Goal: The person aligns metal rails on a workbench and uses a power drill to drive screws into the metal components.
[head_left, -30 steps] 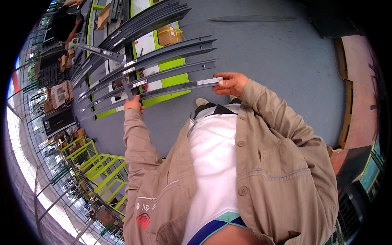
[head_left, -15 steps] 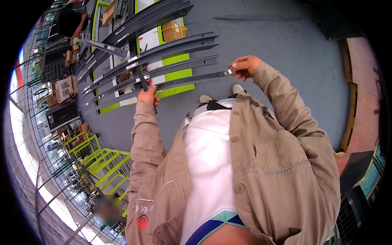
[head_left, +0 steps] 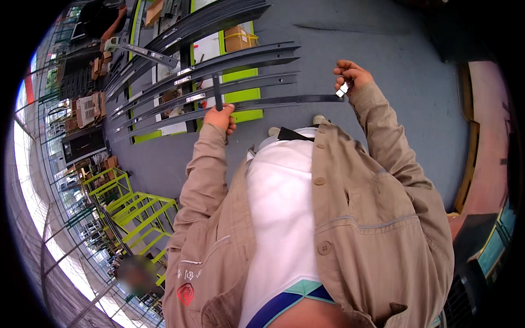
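Observation:
My left hand (head_left: 220, 118) is closed around a dark, bar-like tool (head_left: 217, 92) that stands up from the fist; its exact kind does not show. The fist is over the nearest long dark metal rail (head_left: 295, 100). My right hand (head_left: 354, 76) pinches a small shiny metal piece (head_left: 343, 89) at that rail's right end. Whether the piece touches the rail end I cannot tell. Several similar metal rails (head_left: 251, 82) lie side by side beyond, across a bright green and white workbench (head_left: 247, 115).
A cardboard box with a yellow strap (head_left: 238, 40) sits at the bench's far side. Green metal frames (head_left: 143, 218) stand to the left. Another person's arm (head_left: 114, 24) shows at the far left. A wood-edged panel (head_left: 481, 142) is on the right.
My right hand has moved right and slightly away with the small metal piece. The nearest rail's end now reaches further right. My left hand has shifted right, and its tool stands more upright.

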The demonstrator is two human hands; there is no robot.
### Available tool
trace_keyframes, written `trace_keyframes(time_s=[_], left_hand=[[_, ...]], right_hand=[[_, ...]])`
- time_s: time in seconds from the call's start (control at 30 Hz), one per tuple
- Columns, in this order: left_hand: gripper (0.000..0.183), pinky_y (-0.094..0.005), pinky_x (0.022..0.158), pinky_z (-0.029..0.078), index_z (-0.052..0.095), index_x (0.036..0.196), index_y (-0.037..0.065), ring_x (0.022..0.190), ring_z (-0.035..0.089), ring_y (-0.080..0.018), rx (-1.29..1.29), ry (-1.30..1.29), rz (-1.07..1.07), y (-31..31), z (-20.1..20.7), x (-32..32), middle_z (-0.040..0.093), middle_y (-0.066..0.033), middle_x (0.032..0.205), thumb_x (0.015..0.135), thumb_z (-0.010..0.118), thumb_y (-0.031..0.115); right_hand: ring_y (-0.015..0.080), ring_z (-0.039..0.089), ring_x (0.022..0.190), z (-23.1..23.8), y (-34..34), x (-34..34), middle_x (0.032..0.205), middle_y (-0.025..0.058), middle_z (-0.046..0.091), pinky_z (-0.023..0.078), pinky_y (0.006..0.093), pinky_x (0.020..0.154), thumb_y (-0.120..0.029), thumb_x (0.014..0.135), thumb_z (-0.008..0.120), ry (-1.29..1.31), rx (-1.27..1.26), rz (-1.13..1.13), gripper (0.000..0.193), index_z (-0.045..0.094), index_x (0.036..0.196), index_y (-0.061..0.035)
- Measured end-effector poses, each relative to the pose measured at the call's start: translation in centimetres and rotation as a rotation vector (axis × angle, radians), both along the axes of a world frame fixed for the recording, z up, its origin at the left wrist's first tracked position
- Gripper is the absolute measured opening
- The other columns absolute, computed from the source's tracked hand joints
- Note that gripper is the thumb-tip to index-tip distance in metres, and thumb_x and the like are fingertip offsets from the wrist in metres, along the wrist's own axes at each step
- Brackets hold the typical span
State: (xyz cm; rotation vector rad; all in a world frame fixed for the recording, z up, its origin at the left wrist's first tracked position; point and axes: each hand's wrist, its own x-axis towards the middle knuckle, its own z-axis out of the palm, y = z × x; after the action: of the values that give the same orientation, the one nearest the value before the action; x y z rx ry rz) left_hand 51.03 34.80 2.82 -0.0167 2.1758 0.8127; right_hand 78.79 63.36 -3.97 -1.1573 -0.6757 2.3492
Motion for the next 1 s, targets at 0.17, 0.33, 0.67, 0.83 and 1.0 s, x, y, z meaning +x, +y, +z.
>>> trace_keyframes(time_s=[0.17, 0.33, 0.67, 0.83, 1.0], left_hand=[[0.032, -0.0302, 0.040, 0.042, 0.060, 0.119, 0.009, 0.050, 0.057, -0.0151, 0.018, -0.011, -0.012, 0.1, 0.0, 1.2, 0.057, -0.0024, 0.066, 0.095, 0.066, 0.029], [0.030, -0.0297, 0.041, 0.043, 0.062, 0.115, 0.009, 0.051, 0.058, -0.0142, 0.072, -0.048, -0.052, 0.8, 0.0, 2.3, 0.058, -0.0019, 0.068, 0.094, 0.068, 0.030], [0.027, -0.0282, 0.045, 0.043, 0.064, 0.114, 0.007, 0.053, 0.055, -0.0125, 0.359, -0.106, -0.012, -0.1, 1.1, 3.8, 0.057, -0.0013, 0.069, 0.097, 0.063, 0.028], [0.024, -0.0276, 0.049, 0.041, 0.061, 0.113, 0.005, 0.058, 0.053, -0.0126, 0.726, -0.278, 0.219, -2.1, 0.4, 6.0, 0.055, -0.0031, 0.071, 0.100, 0.060, 0.025], [0.023, -0.0288, 0.056, 0.045, 0.060, 0.114, 0.007, 0.070, 0.058, -0.0147, 0.983, -0.467, 0.315, -1.0, 1.0, 9.0, 0.059, -0.0057, 0.081, 0.101, 0.060, 0.027]], right_hand=[[0.0215, 0.061, 0.072, -0.1, 2.7, 1.6, 0.100, 0.0142, 0.065, 0.056, 0.0389, 0.068, 0.004, 0.091, 0.045, -0.015, 0.195, 0.109, 0.034, 0.062, 0.121, 0.0016], [0.0281, 0.068, 0.096, 3.9, 0.5, 0.6, 0.107, 0.0099, 0.071, 0.055, 0.0401, 0.087, -0.027, 0.095, 0.064, -0.555, 1.321, 0.980, 0.031, 0.070, 0.120, -0.0101], [0.0269, 0.067, 0.086, 10.4, 2.8, 2.7, 0.093, 0.0116, 0.071, 0.054, 0.0414, 0.080, -0.028, 0.090, 0.072, -0.867, 1.199, 1.538, 0.027, 0.072, 0.109, -0.0083], [0.0107, 0.057, 0.071, 9.2, 10.3, 13.1, 0.075, 0.0042, 0.064, 0.048, 0.0287, 0.064, -0.013, 0.084, 0.077, -0.919, 0.871, 1.251, 0.018, 0.071, 0.094, 0.0005], [0.0087, 0.057, 0.077, 10.3, 3.3, 5.8, 0.088, 0.0002, 0.064, 0.047, 0.0237, 0.069, -0.012, 0.092, 0.073, -0.401, 0.916, 0.672, 0.025, 0.066, 0.110, 0.0036]])
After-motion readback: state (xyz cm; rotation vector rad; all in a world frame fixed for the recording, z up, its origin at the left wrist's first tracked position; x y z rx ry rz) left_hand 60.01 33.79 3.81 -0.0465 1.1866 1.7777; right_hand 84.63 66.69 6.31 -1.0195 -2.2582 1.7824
